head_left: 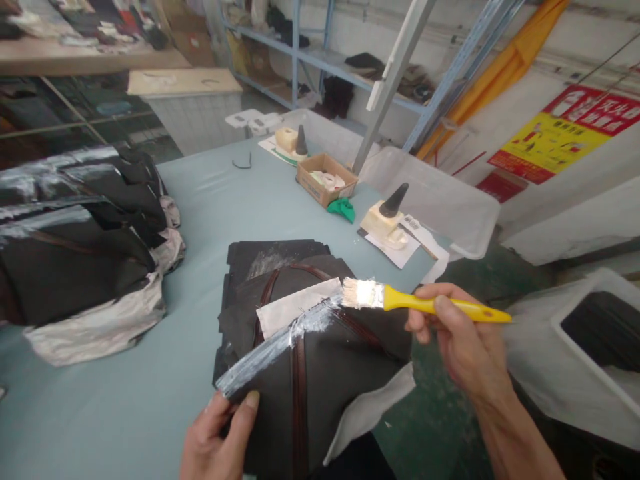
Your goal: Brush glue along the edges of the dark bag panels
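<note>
In my right hand (463, 333) is a paintbrush (425, 303) with a yellow handle, its white-coated bristles pointing left. The bristles meet the right end of a white-smeared strip along the edge of a dark fabric piece (335, 367). Brown bands run across this piece, and pale lining shows at its lower right. My left hand (220, 433) pinches the near left corner of the piece between thumb and fingers. Beneath it lies a black notched panel (245, 267) with white smears. A pale flap (295, 310) stands behind the smeared strip.
Several dark pieces with white-smeared edges (90, 253) are stacked on the table (200, 193) at left. Farther back are a small cardboard box (325, 180), a green cloth (343, 209) and cream blocks with black cones (385, 223). A white bin (595, 333) stands at right.
</note>
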`<action>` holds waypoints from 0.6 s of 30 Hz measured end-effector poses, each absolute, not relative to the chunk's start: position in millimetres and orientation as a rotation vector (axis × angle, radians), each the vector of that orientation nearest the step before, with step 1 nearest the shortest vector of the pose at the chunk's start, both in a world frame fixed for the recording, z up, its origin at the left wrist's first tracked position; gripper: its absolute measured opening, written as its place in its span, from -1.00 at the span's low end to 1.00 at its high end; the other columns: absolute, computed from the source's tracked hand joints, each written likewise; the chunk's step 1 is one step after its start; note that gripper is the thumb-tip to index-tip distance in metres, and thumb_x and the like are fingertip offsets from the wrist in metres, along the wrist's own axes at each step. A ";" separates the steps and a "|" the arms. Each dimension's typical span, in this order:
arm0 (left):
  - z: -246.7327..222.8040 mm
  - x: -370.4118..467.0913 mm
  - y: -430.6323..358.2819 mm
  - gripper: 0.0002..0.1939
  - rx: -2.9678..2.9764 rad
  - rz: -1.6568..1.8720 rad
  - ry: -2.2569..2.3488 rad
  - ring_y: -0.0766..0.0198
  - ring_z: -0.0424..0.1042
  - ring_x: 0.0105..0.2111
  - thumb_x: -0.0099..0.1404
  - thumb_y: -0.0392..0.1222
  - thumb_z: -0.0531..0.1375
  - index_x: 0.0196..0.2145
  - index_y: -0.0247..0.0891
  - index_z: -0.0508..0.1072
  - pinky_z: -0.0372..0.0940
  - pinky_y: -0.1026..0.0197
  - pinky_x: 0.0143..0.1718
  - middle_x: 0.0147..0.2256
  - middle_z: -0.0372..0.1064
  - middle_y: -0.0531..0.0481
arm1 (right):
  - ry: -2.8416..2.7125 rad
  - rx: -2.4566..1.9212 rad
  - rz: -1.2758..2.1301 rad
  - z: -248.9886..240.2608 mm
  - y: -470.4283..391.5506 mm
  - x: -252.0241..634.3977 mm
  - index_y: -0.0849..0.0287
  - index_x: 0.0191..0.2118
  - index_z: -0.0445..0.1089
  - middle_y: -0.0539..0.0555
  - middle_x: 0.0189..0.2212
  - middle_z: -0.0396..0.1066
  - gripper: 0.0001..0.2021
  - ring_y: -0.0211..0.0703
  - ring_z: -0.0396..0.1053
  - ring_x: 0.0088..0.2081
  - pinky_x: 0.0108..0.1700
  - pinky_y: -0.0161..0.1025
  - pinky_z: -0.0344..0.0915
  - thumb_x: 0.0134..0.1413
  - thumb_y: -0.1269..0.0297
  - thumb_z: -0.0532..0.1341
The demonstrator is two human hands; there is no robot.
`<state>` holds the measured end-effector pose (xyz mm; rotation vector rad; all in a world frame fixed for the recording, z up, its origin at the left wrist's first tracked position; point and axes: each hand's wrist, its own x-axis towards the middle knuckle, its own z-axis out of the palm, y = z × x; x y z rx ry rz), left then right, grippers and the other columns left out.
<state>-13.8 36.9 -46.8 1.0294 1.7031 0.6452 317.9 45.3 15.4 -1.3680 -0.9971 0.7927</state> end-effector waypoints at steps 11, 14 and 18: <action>-42.3 15.6 50.5 -0.66 1.050 0.971 1.819 -0.01 0.57 -0.34 0.07 0.08 0.27 -0.39 -0.24 0.69 0.42 0.10 -0.28 -0.40 0.65 -0.06 | -1.256 -1.157 1.009 -10.0 135.1 337.4 0.15 -0.26 0.50 -0.04 -0.59 0.42 -0.77 -0.27 0.33 -0.58 -0.53 -0.42 0.29 0.42 0.13 0.27; -45.8 17.1 48.7 -0.69 1.037 1.021 1.846 -0.02 0.58 -0.30 0.08 0.04 0.27 -0.37 -0.23 0.69 0.41 0.10 -0.23 -0.37 0.67 -0.05 | -1.253 -1.043 1.108 -12.9 158.7 348.6 0.15 -0.28 0.49 -0.04 -0.61 0.39 -0.76 -0.25 0.32 -0.59 -0.53 -0.39 0.29 0.39 0.12 0.27; -48.7 19.3 48.9 -0.73 1.034 1.083 1.814 0.01 0.57 -0.30 0.08 -0.03 0.27 -0.38 -0.22 0.70 0.40 0.12 -0.23 -0.37 0.67 -0.03 | -1.257 -1.023 1.350 -26.6 177.9 360.0 0.16 -0.33 0.47 -0.05 -0.68 0.32 -0.73 -0.25 0.25 -0.65 -0.59 -0.36 0.23 0.30 0.07 0.31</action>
